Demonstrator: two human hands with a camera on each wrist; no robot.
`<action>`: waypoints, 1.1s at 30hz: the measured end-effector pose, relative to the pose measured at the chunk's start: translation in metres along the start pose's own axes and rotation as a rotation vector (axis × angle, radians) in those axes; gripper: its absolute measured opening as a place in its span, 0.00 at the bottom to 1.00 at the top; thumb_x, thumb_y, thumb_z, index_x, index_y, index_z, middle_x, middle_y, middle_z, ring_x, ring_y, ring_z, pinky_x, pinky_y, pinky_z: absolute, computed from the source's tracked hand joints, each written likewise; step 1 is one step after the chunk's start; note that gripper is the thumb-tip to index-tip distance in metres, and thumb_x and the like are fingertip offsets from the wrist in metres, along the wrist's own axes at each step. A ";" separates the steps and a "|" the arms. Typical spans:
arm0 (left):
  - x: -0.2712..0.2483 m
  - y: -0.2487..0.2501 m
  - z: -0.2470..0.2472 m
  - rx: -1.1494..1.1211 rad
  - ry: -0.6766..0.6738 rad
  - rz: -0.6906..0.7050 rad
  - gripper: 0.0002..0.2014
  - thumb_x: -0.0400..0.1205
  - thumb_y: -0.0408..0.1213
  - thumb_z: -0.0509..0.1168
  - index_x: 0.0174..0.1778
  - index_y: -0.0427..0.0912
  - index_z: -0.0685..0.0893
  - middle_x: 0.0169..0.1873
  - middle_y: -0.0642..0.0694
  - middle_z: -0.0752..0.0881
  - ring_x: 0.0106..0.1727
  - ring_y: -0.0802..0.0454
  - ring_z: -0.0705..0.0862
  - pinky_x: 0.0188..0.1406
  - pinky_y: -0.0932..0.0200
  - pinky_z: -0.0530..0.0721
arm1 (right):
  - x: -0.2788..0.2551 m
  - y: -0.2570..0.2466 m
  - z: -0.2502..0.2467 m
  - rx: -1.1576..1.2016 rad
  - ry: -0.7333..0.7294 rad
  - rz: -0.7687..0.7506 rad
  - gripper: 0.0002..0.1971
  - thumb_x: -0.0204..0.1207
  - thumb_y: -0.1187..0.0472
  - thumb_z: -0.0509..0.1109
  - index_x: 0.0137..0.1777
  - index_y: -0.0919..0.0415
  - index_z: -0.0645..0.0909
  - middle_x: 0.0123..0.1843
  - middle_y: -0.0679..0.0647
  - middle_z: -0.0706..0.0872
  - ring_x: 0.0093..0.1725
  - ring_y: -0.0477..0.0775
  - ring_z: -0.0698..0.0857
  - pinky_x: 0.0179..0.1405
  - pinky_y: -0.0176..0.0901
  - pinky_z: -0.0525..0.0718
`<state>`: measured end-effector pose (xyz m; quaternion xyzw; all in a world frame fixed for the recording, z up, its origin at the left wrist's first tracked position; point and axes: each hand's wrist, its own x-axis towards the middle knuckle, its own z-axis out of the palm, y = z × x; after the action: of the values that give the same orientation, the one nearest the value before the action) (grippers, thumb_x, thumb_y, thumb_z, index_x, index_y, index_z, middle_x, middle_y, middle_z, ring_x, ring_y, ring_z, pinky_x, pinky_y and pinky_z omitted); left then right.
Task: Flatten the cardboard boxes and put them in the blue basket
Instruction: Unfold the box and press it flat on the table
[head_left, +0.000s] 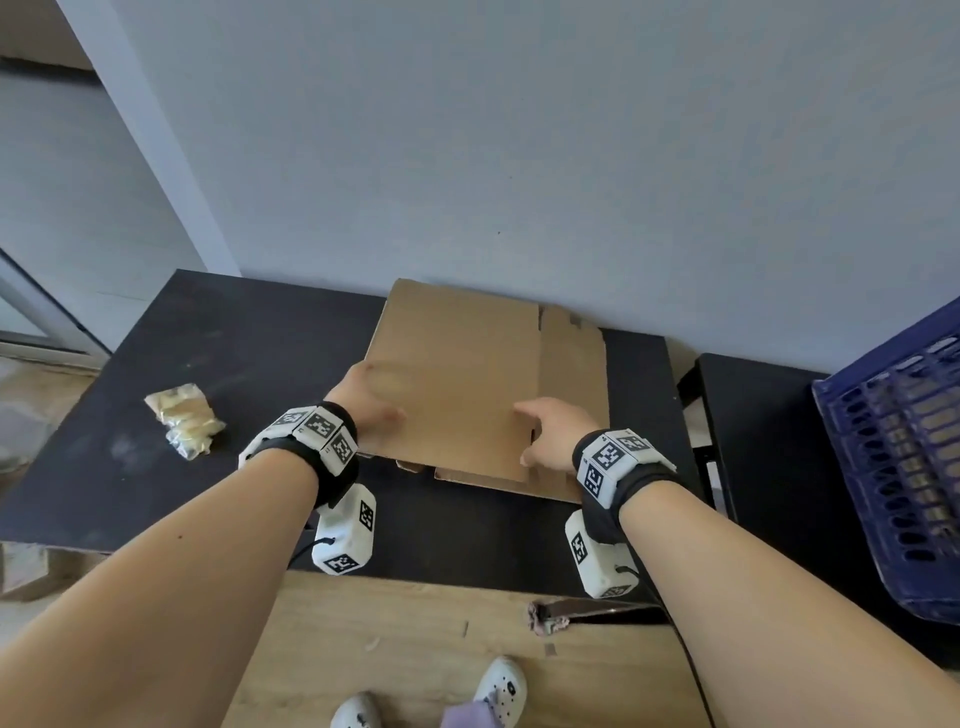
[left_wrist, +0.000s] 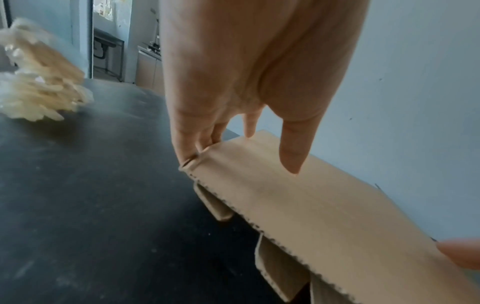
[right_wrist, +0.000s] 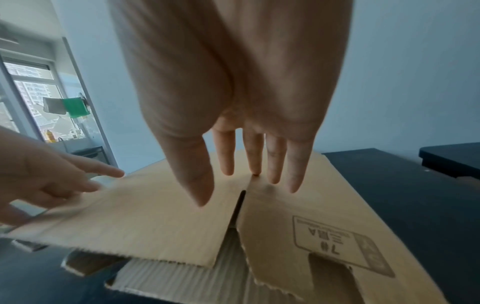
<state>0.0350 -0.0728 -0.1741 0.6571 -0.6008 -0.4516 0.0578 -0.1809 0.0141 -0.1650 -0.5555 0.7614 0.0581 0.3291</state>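
Pale blue wall (head_left: 519, 156) behind, black table (head_left: 208, 338) pushed against it. On the table's far right part, touching the wall: cardboard box (head_left: 457, 384), collapsed nearly flat, flaps poking out at the near edge. Left hand (head_left: 363, 400) on the box's left edge, fingers curled round that edge and thumb on top, pinching it. Right hand (head_left: 545, 431) spread, straight fingers (right_wrist: 275, 164) over the slit between two top panels; touching or just above, cannot tell. Blue basket (head_left: 898, 467) well apart to the right, on a second dark table (head_left: 769, 415). Crumpled plastic wrap (head_left: 184, 418) lying left of the box.

Likely trouble: lower layers springing back open once pressure lifts, since gaps show under the top panel. Loose flaps catching the basket rim. Sliding sideways could also drop the box into the gap between tables.
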 end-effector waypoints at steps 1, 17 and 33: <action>0.008 -0.005 0.003 0.012 0.010 -0.041 0.32 0.77 0.35 0.70 0.77 0.44 0.66 0.62 0.42 0.79 0.63 0.37 0.77 0.55 0.49 0.81 | 0.006 0.000 0.003 -0.005 -0.006 0.000 0.36 0.74 0.63 0.71 0.82 0.51 0.61 0.83 0.52 0.61 0.80 0.56 0.64 0.77 0.46 0.66; 0.084 -0.004 0.020 0.127 0.129 -0.107 0.26 0.77 0.41 0.69 0.70 0.34 0.75 0.68 0.36 0.76 0.66 0.36 0.77 0.65 0.46 0.77 | 0.058 0.011 0.005 -0.003 -0.012 0.013 0.24 0.79 0.69 0.59 0.73 0.49 0.76 0.79 0.49 0.69 0.76 0.55 0.71 0.73 0.46 0.70; 0.100 0.011 0.009 0.089 0.079 -0.102 0.24 0.77 0.38 0.70 0.68 0.34 0.77 0.62 0.38 0.81 0.55 0.42 0.79 0.51 0.54 0.75 | 0.063 0.023 -0.006 0.333 0.072 0.067 0.16 0.80 0.67 0.61 0.61 0.52 0.85 0.68 0.50 0.83 0.68 0.53 0.80 0.65 0.40 0.74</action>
<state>0.0082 -0.1561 -0.2248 0.7061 -0.5832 -0.4006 0.0291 -0.2144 -0.0307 -0.2026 -0.4695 0.7898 -0.0777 0.3869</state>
